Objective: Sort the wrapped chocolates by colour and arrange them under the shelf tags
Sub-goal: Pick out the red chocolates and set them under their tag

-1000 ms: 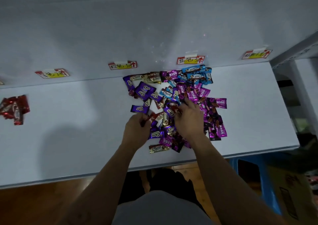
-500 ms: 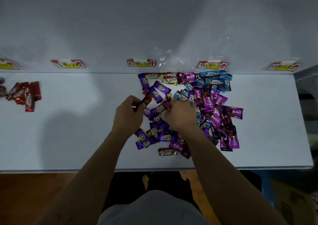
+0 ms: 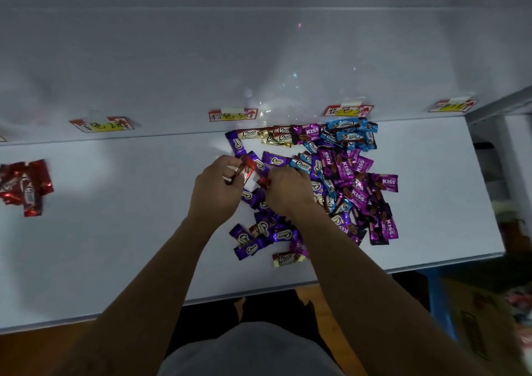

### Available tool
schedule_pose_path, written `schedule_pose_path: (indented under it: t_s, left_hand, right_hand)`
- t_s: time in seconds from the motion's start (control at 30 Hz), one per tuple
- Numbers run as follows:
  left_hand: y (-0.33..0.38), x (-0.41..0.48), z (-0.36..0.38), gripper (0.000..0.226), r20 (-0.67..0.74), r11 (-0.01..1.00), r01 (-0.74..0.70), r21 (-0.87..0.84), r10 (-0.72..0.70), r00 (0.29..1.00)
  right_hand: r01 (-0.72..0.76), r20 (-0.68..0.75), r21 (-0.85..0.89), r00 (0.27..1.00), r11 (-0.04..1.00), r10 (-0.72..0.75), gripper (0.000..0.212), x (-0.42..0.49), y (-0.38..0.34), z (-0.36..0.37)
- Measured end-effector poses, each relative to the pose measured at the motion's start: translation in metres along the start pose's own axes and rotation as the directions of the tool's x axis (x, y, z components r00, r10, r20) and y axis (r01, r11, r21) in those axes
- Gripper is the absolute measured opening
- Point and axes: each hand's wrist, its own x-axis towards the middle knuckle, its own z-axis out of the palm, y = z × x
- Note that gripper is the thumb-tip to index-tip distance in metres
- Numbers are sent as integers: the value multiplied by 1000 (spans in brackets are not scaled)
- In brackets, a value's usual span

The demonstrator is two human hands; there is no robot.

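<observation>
Head view: two hands. Left hand [image 3: 216, 191] pinches one red chocolate [image 3: 247, 169] at the mixed pile's [image 3: 345, 174] left edge. Right hand [image 3: 290, 193] is curled on the pile, hold unclear. Four tags [image 3: 232, 114] stand behind the pile; one red heap [image 3: 26, 185], uncounted, lies far left of it.

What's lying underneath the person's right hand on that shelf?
The right hand covers part of the mixed pile. Purple wrappers poke out beneath it and a red wrapper shows at its fingertips. What lies under the palm is hidden.
</observation>
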Motion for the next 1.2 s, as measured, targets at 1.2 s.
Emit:
schedule_pose_path:
  t_s: [1.2]
  left_hand:
    - [-115, -100, -179, 21, -181, 806, 183, -563, -336, 924]
  right_hand:
    - [-2, -5, 855, 1000, 518, 12, 13, -61, -234, -8]
